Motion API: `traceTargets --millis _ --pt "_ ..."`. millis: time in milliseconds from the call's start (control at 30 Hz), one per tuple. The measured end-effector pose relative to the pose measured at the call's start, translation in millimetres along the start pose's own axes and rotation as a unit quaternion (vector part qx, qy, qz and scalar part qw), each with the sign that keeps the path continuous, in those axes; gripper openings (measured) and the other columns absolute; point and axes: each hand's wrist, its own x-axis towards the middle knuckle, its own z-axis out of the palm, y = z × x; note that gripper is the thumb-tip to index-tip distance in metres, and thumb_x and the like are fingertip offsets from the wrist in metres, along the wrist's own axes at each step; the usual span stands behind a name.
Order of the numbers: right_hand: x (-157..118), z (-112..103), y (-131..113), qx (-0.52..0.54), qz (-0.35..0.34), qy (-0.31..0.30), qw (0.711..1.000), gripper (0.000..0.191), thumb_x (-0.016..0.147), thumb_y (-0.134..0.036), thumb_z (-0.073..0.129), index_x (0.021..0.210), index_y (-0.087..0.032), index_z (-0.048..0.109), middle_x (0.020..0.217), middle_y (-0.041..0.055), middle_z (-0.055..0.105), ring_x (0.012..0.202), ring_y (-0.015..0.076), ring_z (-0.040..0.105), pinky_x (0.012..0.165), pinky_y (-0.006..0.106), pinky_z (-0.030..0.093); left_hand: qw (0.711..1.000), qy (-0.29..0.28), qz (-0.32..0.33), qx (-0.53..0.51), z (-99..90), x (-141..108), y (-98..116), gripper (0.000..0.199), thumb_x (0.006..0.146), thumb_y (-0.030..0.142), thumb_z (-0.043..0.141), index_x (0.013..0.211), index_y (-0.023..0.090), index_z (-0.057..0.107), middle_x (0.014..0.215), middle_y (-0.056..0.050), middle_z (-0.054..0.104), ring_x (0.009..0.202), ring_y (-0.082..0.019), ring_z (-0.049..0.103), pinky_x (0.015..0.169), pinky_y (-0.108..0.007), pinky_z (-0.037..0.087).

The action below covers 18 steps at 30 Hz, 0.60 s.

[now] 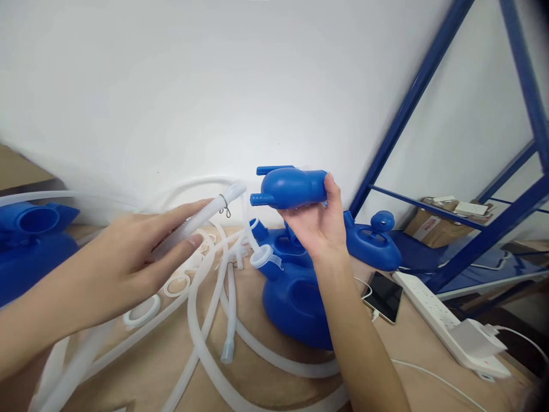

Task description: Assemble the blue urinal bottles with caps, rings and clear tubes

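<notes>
My left hand [150, 252] is closed round a translucent ribbed hose [201, 217], whose clear end piece points up and right, with a thin wire clip just behind it. My right hand [315, 220] grips a blue plastic piece [289, 187] from below and behind; its narrow ribbed spout faces left, toward the hose end but apart from it. Below my right hand stands a blue jug [287, 303] with a white cap [261, 256] and a hose at its mouth.
More blue jugs stand at the far left [30, 257] and right [373, 246]. Hoses and white rings [142, 312] lie on the brown table [146, 366]. A phone [383, 297], a power strip [433, 312] and a blue metal frame [407, 114] are on the right.
</notes>
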Motion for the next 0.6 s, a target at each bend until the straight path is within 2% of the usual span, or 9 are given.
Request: traceTargets --millis 67,100,200,267,400,600 --pt "0.2 1.1 0.6 0.013 -0.003 0.008 1.0 0.039 0.085 -0.046 0.072 0.116 -0.027 0.059 0.134 0.0056 0.067 0.136 0.0285 0.058 0.103 0.049 0.06 0.998 -0.024 0.059 0.03 0.8 0.9 -1.2 0.068 0.096 0.072 0.045 0.146 0.031 0.064 0.064 0.005 0.071 0.052 -0.021 0.061 0.059 -0.03 0.048" --pt "0.7 1.1 1.0 0.014 -0.012 0.012 1.0 0.038 0.084 -0.045 0.073 0.114 -0.027 0.06 0.131 0.0051 0.068 0.134 0.0284 0.059 0.102 0.048 0.06 0.994 -0.029 0.096 0.043 1.1 1.4 -3.5 0.064 0.099 0.069 0.042 0.147 0.033 0.063 0.069 0.004 0.074 0.056 -0.022 0.065 0.062 -0.03 0.049" --pt "2.3 -0.5 2.3 0.012 -0.058 0.017 0.998 0.035 0.079 -0.039 0.076 0.108 -0.026 0.062 0.121 0.003 0.071 0.126 0.0265 0.062 0.096 0.044 0.062 0.985 -0.009 0.164 0.06 1.3 2.2 -12.1 0.053 0.106 0.06 0.039 0.145 0.035 0.064 0.098 0.001 0.082 0.078 -0.024 0.075 0.073 -0.031 0.054" --pt "2.7 -1.6 3.5 0.018 -0.077 0.013 0.997 0.031 0.076 -0.035 0.078 0.103 -0.025 0.063 0.114 0.0018 0.071 0.118 0.024 0.064 0.092 0.04 0.062 0.981 -0.004 0.185 0.066 1.3 1.9 -15.4 0.05 0.107 0.055 0.039 0.142 0.032 0.067 0.109 0.0 0.082 0.085 -0.023 0.077 0.081 -0.031 0.055" --pt "0.9 -1.2 5.6 0.028 -0.073 -0.002 0.997 0.028 0.074 -0.034 0.077 0.095 -0.025 0.062 0.101 0.0005 0.071 0.106 0.0225 0.066 0.087 0.039 0.062 0.976 0.004 0.207 0.067 3.8 1.2 -14.5 0.05 0.109 0.051 0.038 0.14 0.025 0.068 0.119 -0.002 0.08 0.097 -0.022 0.077 0.089 -0.029 0.055" --pt "-0.2 -1.4 6.3 0.003 -0.085 -0.004 0.996 0.029 0.071 -0.033 0.079 0.094 -0.025 0.063 0.096 -0.0012 0.07 0.103 0.0218 0.066 0.087 0.038 0.061 0.98 0.009 0.179 0.081 10.8 0.8 -13.5 0.047 0.11 0.049 0.038 0.143 0.025 0.063 0.122 -0.004 0.077 0.102 -0.025 0.074 0.091 -0.034 0.052"
